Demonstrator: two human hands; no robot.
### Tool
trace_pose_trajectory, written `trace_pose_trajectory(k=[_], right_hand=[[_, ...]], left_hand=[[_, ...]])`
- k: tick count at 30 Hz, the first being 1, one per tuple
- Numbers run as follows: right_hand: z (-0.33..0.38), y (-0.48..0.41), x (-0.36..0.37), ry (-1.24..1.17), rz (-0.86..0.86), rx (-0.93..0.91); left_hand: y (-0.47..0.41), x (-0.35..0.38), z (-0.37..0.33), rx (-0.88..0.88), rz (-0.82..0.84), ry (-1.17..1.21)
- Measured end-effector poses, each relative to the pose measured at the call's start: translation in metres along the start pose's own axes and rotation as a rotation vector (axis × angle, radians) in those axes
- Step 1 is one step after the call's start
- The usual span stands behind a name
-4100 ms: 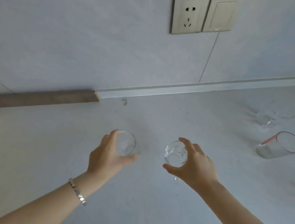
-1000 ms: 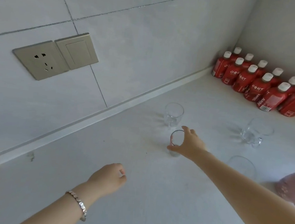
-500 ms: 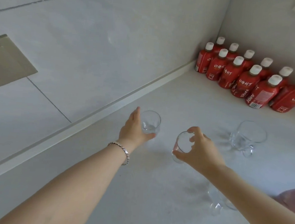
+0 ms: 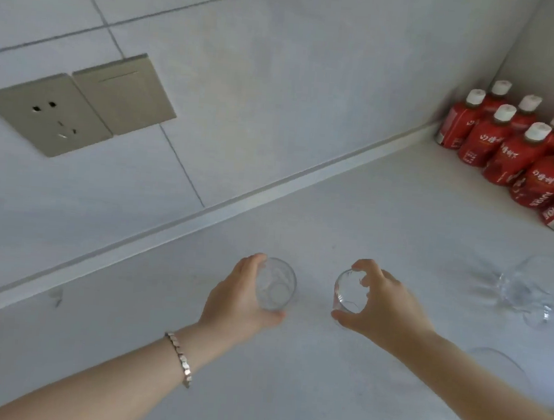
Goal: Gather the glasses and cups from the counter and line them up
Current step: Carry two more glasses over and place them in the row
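Note:
My left hand (image 4: pixel 239 298) wraps around a small clear tumbler (image 4: pixel 275 285) over the middle of the pale counter (image 4: pixel 286 395). My right hand (image 4: pixel 382 308) grips a second clear glass (image 4: pixel 349 291) by its rim and side, a hand's width to the right. Whether either glass rests on the counter or hangs just above it I cannot tell. A clear glass mug with a handle (image 4: pixel 530 289) stands further right. The rim of another clear glass (image 4: pixel 498 368) shows behind my right forearm.
Several red bottles with white caps (image 4: pixel 521 154) stand packed in the far right corner. A socket and a switch plate (image 4: pixel 77 105) sit on the tiled wall at the left. A raised strip (image 4: pixel 236 203) runs along the counter's back edge.
Both hands have carried their glasses leftward, away from the mug and the bottles, and my view has swung left so the socket is back in sight.

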State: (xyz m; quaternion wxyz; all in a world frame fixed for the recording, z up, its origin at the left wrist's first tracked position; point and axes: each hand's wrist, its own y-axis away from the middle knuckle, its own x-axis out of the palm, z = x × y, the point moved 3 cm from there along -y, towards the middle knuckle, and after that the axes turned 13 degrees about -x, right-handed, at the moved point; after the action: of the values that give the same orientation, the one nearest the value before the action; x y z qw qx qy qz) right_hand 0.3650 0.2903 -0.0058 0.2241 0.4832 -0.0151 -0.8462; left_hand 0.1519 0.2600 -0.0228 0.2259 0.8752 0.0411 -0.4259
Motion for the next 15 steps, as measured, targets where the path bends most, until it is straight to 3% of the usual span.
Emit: trace_pose_trajectory(k=[15], right_hand=[[0.339, 0.019, 0.181, 0.011, 0.276, -0.508]], left_hand=[[0.18, -0.212, 0.335, -0.537, -0.384, 0.084]])
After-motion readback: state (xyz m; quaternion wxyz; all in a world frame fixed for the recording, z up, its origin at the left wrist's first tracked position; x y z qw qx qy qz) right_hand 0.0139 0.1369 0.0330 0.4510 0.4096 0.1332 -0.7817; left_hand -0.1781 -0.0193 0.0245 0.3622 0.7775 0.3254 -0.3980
